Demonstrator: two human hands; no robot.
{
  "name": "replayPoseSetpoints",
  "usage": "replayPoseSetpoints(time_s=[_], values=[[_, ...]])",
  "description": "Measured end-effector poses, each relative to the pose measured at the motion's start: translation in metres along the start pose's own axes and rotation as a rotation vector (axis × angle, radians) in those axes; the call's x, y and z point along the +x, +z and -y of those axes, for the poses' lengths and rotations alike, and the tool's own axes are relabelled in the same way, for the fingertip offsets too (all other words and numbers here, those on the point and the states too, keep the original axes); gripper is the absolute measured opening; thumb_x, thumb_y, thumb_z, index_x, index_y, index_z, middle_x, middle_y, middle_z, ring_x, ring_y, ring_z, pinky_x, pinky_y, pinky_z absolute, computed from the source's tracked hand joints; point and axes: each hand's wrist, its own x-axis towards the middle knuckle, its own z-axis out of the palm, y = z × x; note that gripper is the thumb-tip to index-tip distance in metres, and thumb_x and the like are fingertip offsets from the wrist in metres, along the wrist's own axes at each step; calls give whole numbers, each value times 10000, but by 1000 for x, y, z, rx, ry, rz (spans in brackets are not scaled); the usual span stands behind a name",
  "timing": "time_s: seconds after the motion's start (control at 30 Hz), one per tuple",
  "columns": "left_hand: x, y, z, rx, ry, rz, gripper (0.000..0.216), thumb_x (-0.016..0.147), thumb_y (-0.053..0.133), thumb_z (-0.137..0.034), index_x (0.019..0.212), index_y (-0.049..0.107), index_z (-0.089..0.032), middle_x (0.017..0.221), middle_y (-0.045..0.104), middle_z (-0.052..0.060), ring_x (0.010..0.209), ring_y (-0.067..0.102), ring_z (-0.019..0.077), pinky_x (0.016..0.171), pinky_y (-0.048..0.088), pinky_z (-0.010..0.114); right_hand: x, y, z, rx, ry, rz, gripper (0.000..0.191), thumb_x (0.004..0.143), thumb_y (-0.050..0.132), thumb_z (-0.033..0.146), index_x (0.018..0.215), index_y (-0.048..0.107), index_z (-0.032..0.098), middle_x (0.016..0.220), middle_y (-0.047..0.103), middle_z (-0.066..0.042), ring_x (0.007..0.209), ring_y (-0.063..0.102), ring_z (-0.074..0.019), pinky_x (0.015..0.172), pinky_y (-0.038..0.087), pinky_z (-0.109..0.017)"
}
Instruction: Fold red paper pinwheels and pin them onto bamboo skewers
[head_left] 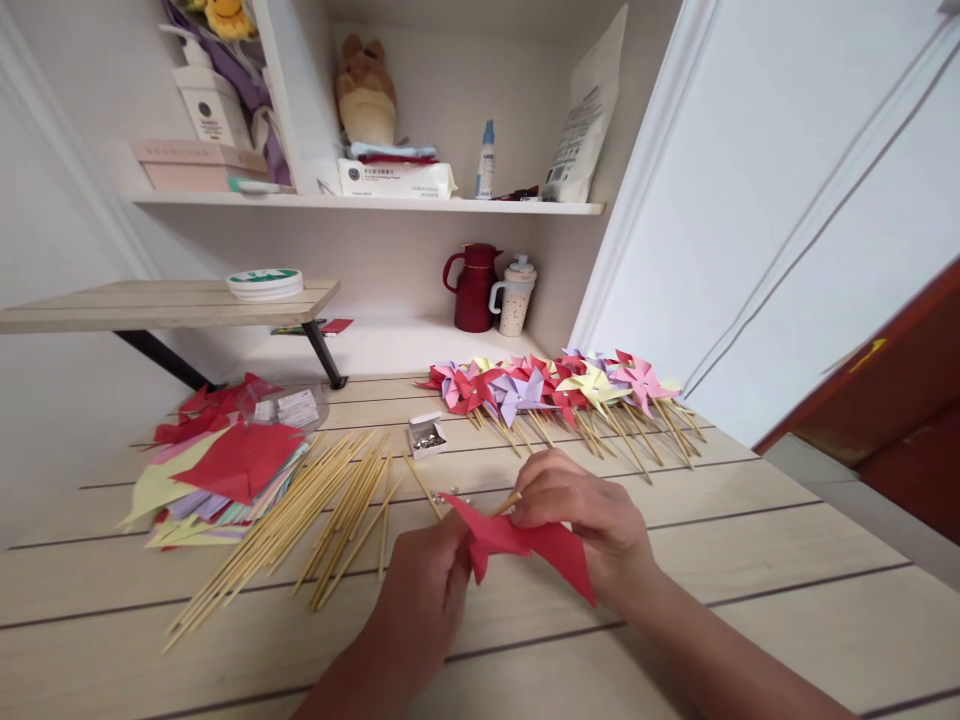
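Observation:
Between my two hands is a red paper pinwheel (501, 536), its blades partly folded and bent. My left hand (426, 582) is closed on its left edge, the fingertips hidden behind the paper. From the other side my right hand (581, 515) pinches the paper near its middle. The end of a thin wooden stick (508, 503) shows by my right fingertips; the rest of it is hidden. Just beyond my hands, a few small shiny pins (455, 494) lie on the table near another wooden stick (424, 487). A small white box (427, 436) of metal pins stands open behind them.
Finished pinwheels (517, 392) in several colours lie in a row at the back right. Loose wooden sticks (277, 530) spread on the left, beside a stack of coloured paper (240, 462). A raised wooden stand (172, 308) is at the back left; a red jug (476, 290) stands behind.

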Motion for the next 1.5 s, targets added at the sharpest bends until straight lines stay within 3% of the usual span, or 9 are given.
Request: replayPoseSetpoints(time_s=[0.27, 0.9, 1.17, 1.5], values=[[3, -1, -5, 60, 68, -31, 256, 848, 420, -153, 609, 488, -213, 530, 479, -34, 486, 391, 113, 507, 280, 217, -1, 0, 0, 26, -1, -4, 131, 876, 714, 164, 981, 738, 239, 781, 731, -45, 751, 648, -207, 706, 525, -394], [4, -4, -9, 260, 277, -97, 261, 865, 398, -81, 664, 506, -208, 544, 554, -56, 463, 482, 81, 494, 347, 170, -1, -1, 0, 65, 22, 8, 193, 862, 697, 86, 997, 735, 219, 784, 729, -59, 763, 637, -214, 698, 533, -395], [8, -8, -13, 305, 413, -162, 278, 878, 430, -63, 662, 530, -208, 549, 549, -55, 473, 515, 80, 502, 377, 170, 0, 0, 3, 54, 34, -12, 143, 874, 696, 113, 964, 734, 218, 779, 718, -66, 762, 630, -216, 663, 525, -380], [15, -21, -21, 576, 653, -273, 261, 965, 417, -151, 771, 582, -209, 567, 621, -22, 464, 582, 135, 468, 427, 230, -3, 2, 4, 54, -1, -24, 177, 837, 727, 82, 965, 721, 204, 787, 717, -66, 766, 630, -212, 697, 549, -391]])
